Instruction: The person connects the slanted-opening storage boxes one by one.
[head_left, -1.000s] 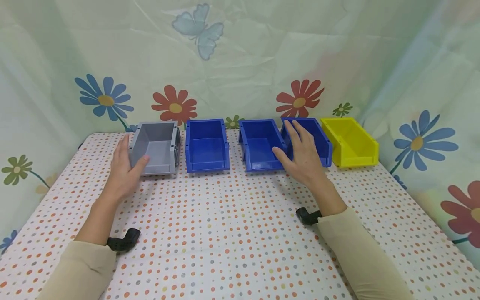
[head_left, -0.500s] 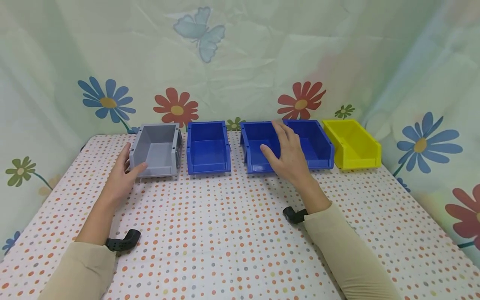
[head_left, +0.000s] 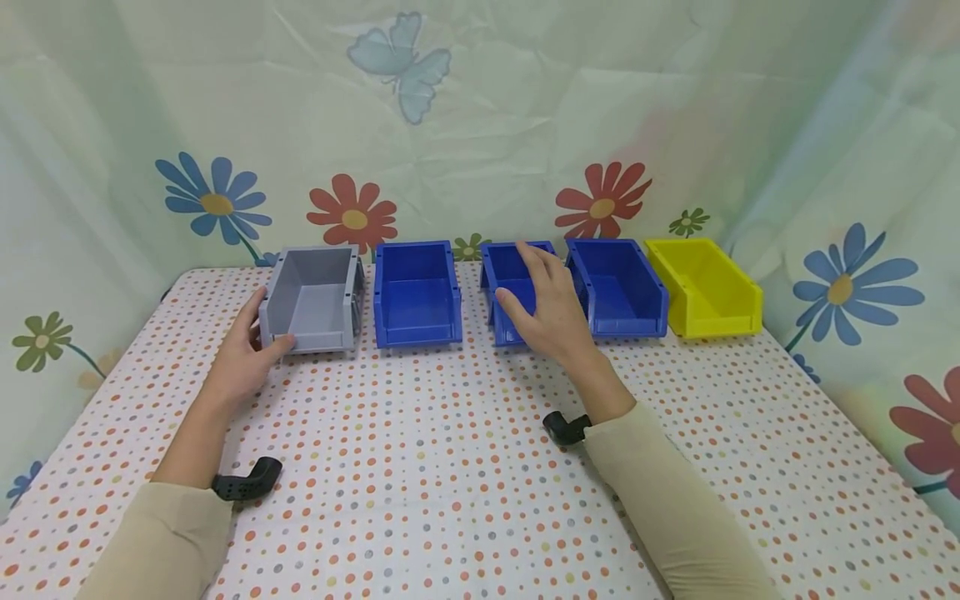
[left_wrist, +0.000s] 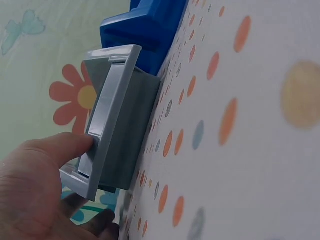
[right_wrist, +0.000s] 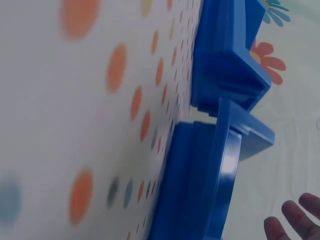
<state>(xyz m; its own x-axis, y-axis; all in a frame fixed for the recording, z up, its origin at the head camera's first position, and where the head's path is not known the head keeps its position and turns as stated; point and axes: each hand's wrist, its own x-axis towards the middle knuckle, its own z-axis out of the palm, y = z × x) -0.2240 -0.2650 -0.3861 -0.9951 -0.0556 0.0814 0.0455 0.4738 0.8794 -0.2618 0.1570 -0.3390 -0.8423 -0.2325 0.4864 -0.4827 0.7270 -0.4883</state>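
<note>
My left hand is at the front left corner of a grey storage bin. The thumb lies on the bin's front lip, and the bent fingers are along its left wall, partly hidden; in the left wrist view the hand grips this grey bin. My right hand is held with spread, relaxed fingers over a blue storage bin, third from the left, and covers part of it. It holds nothing. In the right wrist view only some fingertips show, apart from the blue bin.
Another blue bin stands between the hands. To the right are one more blue bin and a yellow bin. All stand in a row near the back edge of a table with a dotted cloth. Behind hangs a flowered curtain.
My right hand has moved left, from over the fourth bin to over the third. The left hand has drawn slightly back, its thumb now lower on the grey bin's front lip.
</note>
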